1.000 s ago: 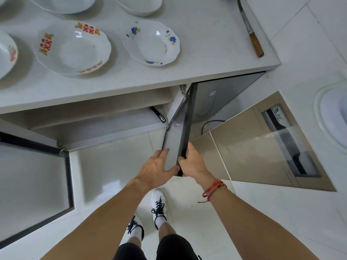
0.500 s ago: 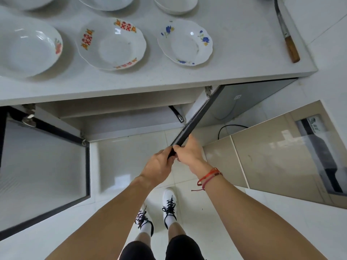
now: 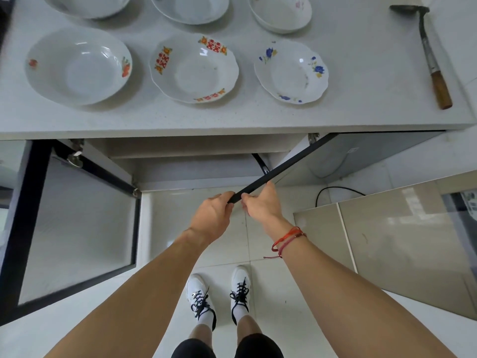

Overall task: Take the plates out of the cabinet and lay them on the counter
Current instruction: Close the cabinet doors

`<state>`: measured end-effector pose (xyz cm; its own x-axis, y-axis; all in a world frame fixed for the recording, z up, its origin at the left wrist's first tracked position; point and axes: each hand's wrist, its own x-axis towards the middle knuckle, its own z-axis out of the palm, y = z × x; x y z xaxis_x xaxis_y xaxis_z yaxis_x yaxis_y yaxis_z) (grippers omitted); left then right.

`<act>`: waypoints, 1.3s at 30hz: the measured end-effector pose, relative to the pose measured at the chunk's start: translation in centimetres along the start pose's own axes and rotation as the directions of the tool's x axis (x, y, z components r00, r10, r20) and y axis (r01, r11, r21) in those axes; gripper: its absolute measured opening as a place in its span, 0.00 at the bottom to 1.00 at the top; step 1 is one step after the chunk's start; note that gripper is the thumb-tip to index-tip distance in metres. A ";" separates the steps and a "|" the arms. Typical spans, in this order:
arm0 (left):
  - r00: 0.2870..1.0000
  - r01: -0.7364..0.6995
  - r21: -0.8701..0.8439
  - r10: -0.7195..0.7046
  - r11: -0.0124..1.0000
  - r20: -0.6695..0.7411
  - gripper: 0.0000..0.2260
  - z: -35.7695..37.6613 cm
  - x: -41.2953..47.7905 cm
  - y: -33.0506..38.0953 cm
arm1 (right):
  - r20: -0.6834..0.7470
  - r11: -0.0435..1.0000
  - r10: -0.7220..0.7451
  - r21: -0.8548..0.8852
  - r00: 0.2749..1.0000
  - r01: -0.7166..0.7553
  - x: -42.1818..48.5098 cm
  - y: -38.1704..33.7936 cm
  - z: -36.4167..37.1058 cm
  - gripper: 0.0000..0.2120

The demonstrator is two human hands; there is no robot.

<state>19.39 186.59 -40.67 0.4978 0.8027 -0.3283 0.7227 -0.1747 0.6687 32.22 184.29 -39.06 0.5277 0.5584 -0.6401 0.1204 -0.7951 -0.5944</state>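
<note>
Grip: the free edge of the right cabinet door (image 3: 281, 171) is pinched by left hand (image 3: 212, 215) and right hand (image 3: 261, 202).
Arms: both are stretched forward and down.
Plates: six (image 3: 194, 68) are laid on the tabletop (image 3: 361, 81).
Progress: the visible shelf is bare; door closing seems left.

White plates on a pale grey speckled counter (image 3: 361, 81). Left plate (image 3: 78, 65): red flowers with green leaves at the rim. Middle plate (image 3: 194, 67): red double characters with orange flowers. Right plate (image 3: 291, 72): blue flowers, yellow touches. Ladle (image 3: 428, 58): dark grey metal, brown wooden handle. Right door (image 3: 281, 167): black edge, grey face. Left door (image 3: 77, 228): black frame, frosted whitish panel. Wrist cord (image 3: 286, 239): red. Shoes (image 3: 219, 293): white, black laces. Floor (image 3: 271, 293): glossy whitish tiles.
</note>
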 end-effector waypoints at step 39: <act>0.590 0.670 -0.200 -0.676 0.715 -0.441 0.21 -21.9 -24.4 -23.2 | 0.750 0.509 -0.363 -0.338 0.553 0.792 -19.8 -6.5 26.5 0.39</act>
<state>-20.00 183.58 -33.52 -0.4060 0.8433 -0.3521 0.7544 0.5268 0.3917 -1.32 184.69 -35.41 -0.3826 0.7748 -0.5033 0.7630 -0.0422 -0.6450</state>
